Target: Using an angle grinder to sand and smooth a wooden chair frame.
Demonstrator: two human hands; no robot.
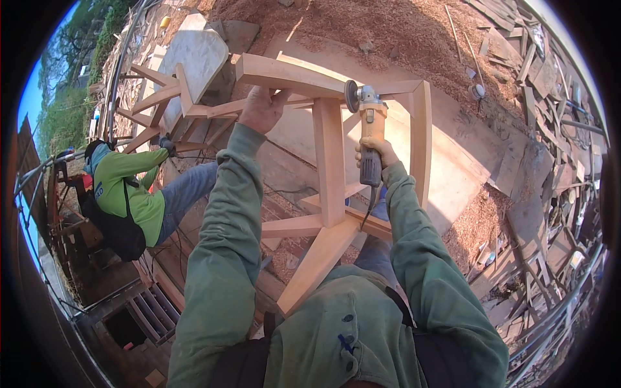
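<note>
In front of me stands a pale wooden frame (330,161), like a chair or table base, with a post, splayed legs and a top rail (291,77). My left hand (262,108) grips that rail from below near its left end, fingers partly hidden behind the wood. An angle grinder (372,136) with a yellow-tan body and dark handle end is held upright in my right hand (378,152). Its dark round disc (351,96) sits at the rail's right part, touching or very close to it. The cord hangs down past the frame's lower bars.
A co-worker in a bright green shirt (132,194) sits at left, beside another wooden frame (162,97). Behind that lies a pale board (200,55). Sawdust (381,26) covers the far ground. Scrap wood (550,129) is piled along the right; sticks lie near it.
</note>
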